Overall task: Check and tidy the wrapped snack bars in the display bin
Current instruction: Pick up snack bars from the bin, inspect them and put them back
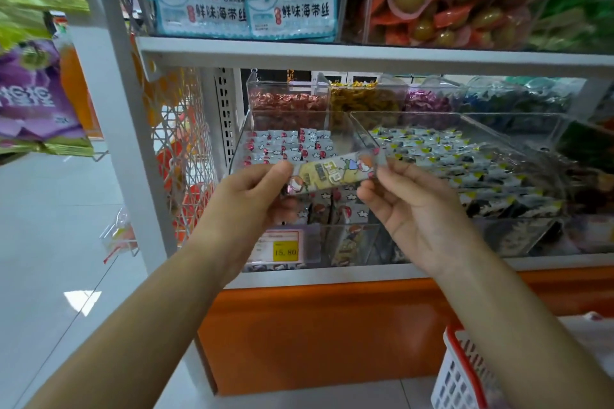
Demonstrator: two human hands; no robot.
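A wrapped snack bar (335, 173) with a yellow middle and cartoon figures is held level in front of the clear display bin (239, 139). My left hand (255, 196) pinches its left end and my right hand (408, 206) pinches its right end. Behind and below it, the bin holds several more wrapped bars (285, 144) in rows, grey-white with red dots. Both forearms reach in from the bottom of the view.
A second clear bin (518, 129) of dark-and-white wrapped snacks stands to the right. Smaller bins of sweets (289, 100) sit behind. A yellow price tag (285, 251) hangs on the bin front. A red-and-white basket (461, 375) stands at the lower right. Seaweed packs (292, 7) fill the upper shelf.
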